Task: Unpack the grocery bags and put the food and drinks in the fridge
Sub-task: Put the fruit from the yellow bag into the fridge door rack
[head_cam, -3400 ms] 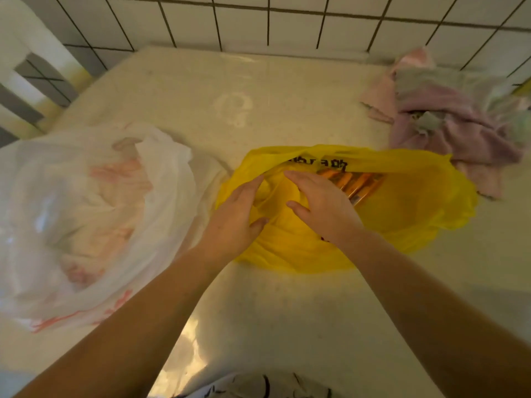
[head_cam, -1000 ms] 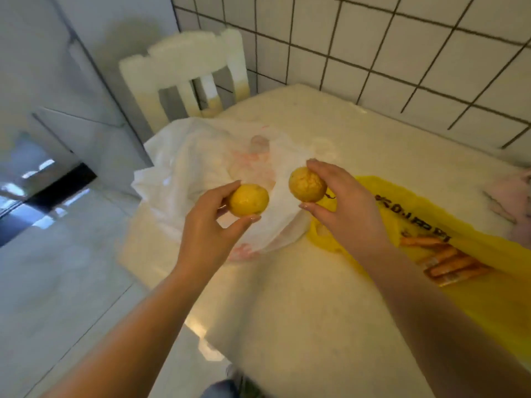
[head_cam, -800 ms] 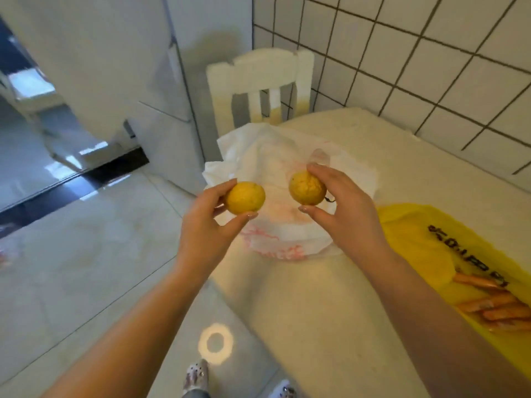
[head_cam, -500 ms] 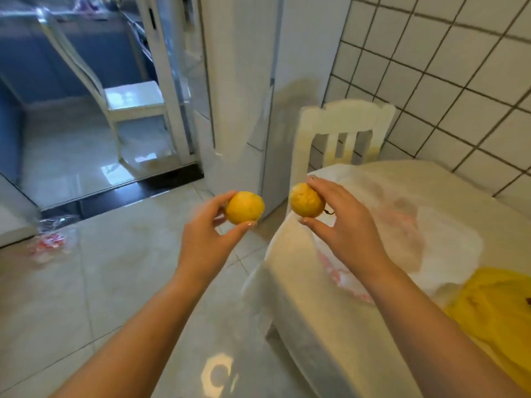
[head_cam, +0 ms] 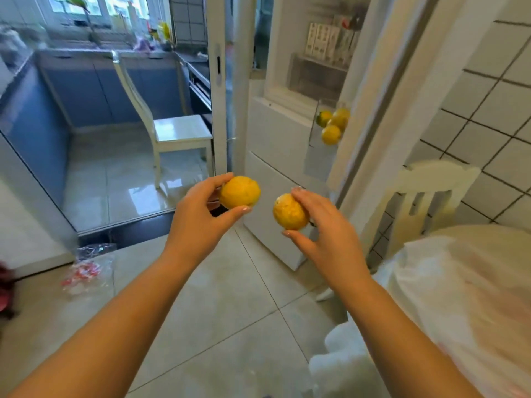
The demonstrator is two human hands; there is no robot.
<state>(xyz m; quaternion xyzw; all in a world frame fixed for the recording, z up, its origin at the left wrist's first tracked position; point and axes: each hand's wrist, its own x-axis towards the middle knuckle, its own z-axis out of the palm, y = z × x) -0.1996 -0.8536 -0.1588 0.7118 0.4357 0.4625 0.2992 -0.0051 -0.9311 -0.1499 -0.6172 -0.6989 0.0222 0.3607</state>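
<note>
Two yellow citrus fruits were in hand, one apiece, and the step looked like the carry from the table to the fridge (head_cam: 290, 130), whose door stood open ahead. The left hand (head_cam: 201, 216) pinched the smoother fruit (head_cam: 240, 192) between thumb below and fingertips above, so the fruit sat out at the finger ends, clear of the palm. The right hand (head_cam: 319, 222) held the rougher fruit (head_cam: 288, 211) the same way, fingers curled over its top and thumb under it, the fruit on the side of the hand facing the fridge. Both fruits hung in the air in front of the fridge's lower drawers, near each other but apart. Up in the fridge, a clear bin (head_cam: 324, 124) already held several similar fruits (head_cam: 333, 124), which seemed the likely place for these. The next move would call for stepping closer and raising both hands to that bin. To the right of the fridge stood a white chair (head_cam: 425, 191), and nearer still the white grocery bag (head_cam: 459, 297) lay on the table.
</note>
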